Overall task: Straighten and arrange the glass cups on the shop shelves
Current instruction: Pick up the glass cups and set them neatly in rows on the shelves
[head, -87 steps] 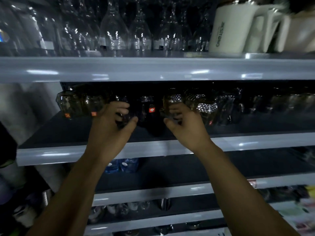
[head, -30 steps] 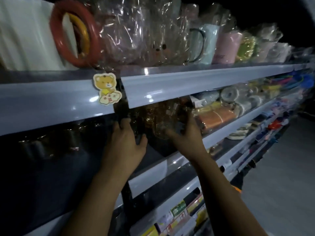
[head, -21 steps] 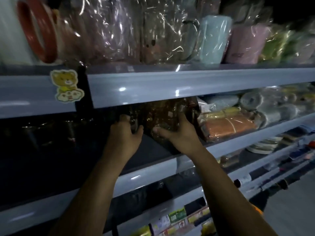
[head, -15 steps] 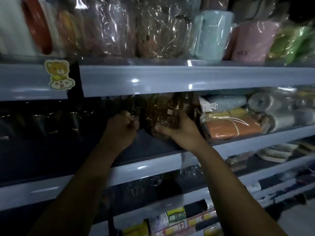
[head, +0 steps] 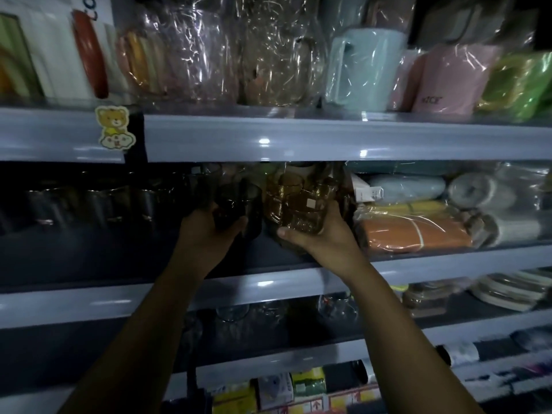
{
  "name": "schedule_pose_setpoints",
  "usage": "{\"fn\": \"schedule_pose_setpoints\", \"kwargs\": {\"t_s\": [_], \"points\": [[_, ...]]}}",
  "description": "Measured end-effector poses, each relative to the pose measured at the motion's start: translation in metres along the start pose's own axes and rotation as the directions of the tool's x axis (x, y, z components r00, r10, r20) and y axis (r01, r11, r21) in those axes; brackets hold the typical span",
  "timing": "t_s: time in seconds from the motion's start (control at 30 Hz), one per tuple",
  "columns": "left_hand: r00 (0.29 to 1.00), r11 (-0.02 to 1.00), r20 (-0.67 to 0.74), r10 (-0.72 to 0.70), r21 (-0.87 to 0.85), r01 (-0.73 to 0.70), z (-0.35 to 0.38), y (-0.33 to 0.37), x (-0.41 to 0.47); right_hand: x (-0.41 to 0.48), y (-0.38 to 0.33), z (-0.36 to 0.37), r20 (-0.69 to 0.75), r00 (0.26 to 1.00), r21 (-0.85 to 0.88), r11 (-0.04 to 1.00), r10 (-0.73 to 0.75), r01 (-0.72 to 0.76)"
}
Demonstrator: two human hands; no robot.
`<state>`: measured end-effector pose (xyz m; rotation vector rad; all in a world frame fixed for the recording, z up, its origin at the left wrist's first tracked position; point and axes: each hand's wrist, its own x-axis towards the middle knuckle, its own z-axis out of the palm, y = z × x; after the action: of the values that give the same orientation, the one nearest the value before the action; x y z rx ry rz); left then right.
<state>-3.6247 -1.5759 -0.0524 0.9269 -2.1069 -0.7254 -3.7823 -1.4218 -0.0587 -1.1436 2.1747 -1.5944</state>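
On the dark middle shelf, my left hand grips a dark smoked glass cup. Right beside it, my right hand cradles an amber glass cup with a small white sticker, fingers wrapped under its base. The two cups almost touch. More amber glasses stand behind them, partly hidden under the shelf lip. A row of dark glass cups lines the shelf to the left, dim and hard to make out.
Wrapped orange and yellow rolls lie just right of the amber cup. Cellophane-wrapped mugs fill the shelf above, whose grey edge carries a bear sticker. Clear glasses and plates sit on the shelf below.
The view has steadied and tilted slightly. My left hand now holds the dark cup more fully, and my right hand has drawn the amber cup a little forward and lower.
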Motion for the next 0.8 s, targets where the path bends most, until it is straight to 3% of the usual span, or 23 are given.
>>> {"fn": "schedule_pose_setpoints", "kwargs": {"t_s": [0.13, 0.23, 0.37, 0.63, 0.8], "points": [[1.0, 0.969, 0.013, 0.002, -0.245, 0.001, 0.006, -0.013, 0.003, -0.001, 0.002, 0.004, -0.064, 0.998, 0.023, 1.0, -0.016, 0.017], [0.997, 0.88, 0.038, -0.071, -0.467, 0.08, 0.005, -0.012, 0.001, -0.002, 0.003, -0.004, -0.086, 0.996, 0.085, 0.996, 0.012, -0.005], [0.985, 0.762, 0.08, -0.151, -0.625, 0.168, -0.002, -0.014, -0.003, -0.004, 0.004, -0.012, -0.109, 0.994, 0.137, 0.99, 0.032, -0.017], [0.928, 0.653, 0.203, -0.314, -0.663, 0.366, -0.014, -0.005, 0.0, -0.017, -0.011, -0.009, -0.079, 0.997, 0.23, 0.973, 0.008, 0.01], [0.958, 0.642, 0.155, -0.242, -0.714, 0.278, -0.036, 0.003, -0.022, -0.03, -0.027, 0.002, -0.088, 0.994, 0.418, 0.908, 0.059, -0.017]]}}
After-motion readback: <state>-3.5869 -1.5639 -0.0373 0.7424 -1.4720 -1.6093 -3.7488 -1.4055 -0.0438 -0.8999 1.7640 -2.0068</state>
